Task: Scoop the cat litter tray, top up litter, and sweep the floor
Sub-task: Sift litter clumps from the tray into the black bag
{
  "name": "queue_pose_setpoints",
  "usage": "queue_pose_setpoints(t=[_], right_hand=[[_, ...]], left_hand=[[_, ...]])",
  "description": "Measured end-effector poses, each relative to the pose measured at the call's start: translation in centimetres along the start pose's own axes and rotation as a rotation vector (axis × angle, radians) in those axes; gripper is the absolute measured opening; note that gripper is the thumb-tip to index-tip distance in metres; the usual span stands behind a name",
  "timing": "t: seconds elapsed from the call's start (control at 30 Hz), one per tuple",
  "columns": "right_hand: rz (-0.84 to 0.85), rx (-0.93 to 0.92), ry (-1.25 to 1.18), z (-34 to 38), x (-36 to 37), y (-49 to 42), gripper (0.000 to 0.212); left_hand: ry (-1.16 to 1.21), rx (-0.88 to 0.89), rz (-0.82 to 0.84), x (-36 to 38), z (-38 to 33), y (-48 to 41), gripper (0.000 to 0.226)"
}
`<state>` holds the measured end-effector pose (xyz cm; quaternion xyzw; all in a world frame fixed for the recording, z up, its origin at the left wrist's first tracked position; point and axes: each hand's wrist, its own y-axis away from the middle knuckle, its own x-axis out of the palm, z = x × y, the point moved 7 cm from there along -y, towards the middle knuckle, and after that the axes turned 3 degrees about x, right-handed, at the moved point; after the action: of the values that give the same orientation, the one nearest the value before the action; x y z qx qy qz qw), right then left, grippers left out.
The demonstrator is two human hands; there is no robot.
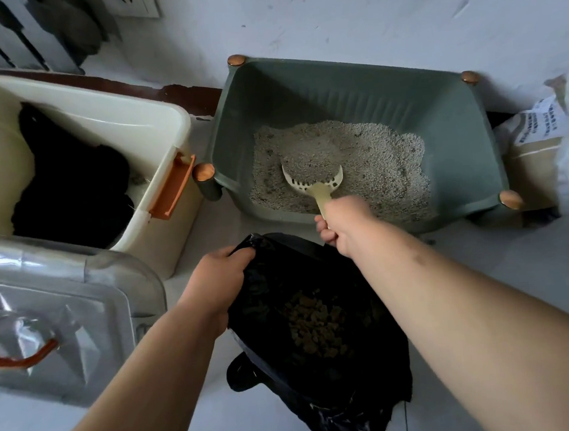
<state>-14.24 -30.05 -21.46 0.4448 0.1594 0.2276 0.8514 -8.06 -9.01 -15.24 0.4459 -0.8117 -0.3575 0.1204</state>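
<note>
Head: scoop (314, 182) handle within right fingers (326, 235), bowl seemingly amid litter (374, 159).

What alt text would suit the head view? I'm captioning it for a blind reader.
A person's right hand digs a cream slotted plastic scoop into grey litter in a green plastic tray, while the left hand holds open a black plastic bag with brown clumps inside. A cream plastic box with an orange latch stands to the left.
</note>
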Motion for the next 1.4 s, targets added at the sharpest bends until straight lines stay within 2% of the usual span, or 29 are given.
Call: queue_pose_setpoints(t=[0.2, 0.4, 0.57, 0.9, 1.13, 1.4], right_hand=[[-0.040, -0.137, 0.092, 2.5, 1.0, -2.7, 0.029], [0.060, -0.193, -0.171, 1.9, 0.0, -2.3, 0.016], [0.066, -0.235, -0.296, 1.2, -1.7, -1.5, 0.008], [0.077, -0.290, -0.300, 0.0, -6.3, 0.3, 0.007], [0.037, -0.287, -0.265, -0.7, -7.8, 1.0, 0.010], [0.053, -0.280, -0.277, -0.4, -9.0, 2.4, 0.009]], left_hand=[[0.006, 0.000, -0.012, -0.8, 0.5, -0.9, 0.016], [0.031, -0.028, -0.033, -1.0, 1.0, -1.2, 0.014], [0.024, -0.009, -0.026, -0.5, 0.5, -1.2, 0.014], [-0.005, 0.000, -0.007, -0.1, 0.1, 0.2, 0.016], [-0.018, 0.040, -0.006, 0.4, -0.1, 0.8, 0.026], [-0.041, 0.041, -0.003, 0.6, -0.4, 1.8, 0.018]])
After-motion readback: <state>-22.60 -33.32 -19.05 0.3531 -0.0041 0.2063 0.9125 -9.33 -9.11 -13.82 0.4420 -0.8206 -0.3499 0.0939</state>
